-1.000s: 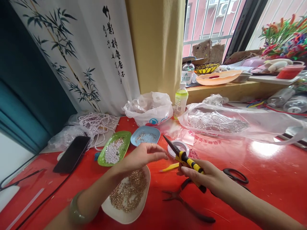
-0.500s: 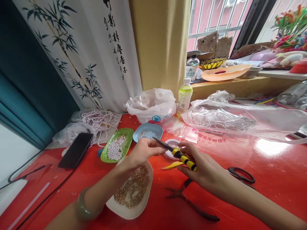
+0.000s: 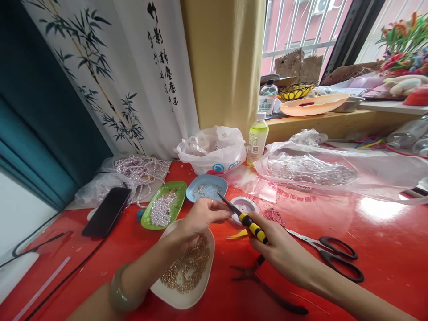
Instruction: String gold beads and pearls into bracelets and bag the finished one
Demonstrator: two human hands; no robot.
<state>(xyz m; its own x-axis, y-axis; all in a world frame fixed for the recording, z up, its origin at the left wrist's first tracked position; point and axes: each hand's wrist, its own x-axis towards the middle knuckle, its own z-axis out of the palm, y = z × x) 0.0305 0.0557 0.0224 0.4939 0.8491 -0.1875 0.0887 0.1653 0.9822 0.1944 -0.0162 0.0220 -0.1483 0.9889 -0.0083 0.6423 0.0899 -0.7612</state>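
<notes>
The right hand (image 3: 284, 252) has its grip pressed around the yellow-and-black handle of the pliers (image 3: 241, 216), whose dark tip points toward the left hand (image 3: 200, 216) — that grip is pinched together at the fingertips on something too small to make out, just above the white dish of gold beads (image 3: 185, 267). On the red tabletop (image 3: 384, 249), scissors (image 3: 329, 254) lie to the right and dark pliers (image 3: 264, 285) near the wrist. Behind stand a green dish of pearls (image 3: 162, 205), a blue dish (image 3: 206, 187) and a bottle (image 3: 257, 138) with an unreadable label — the curtain (image 3: 133, 67) bears black Chinese calligraphy, and red characters show on the plastic bag (image 3: 334, 171).
</notes>
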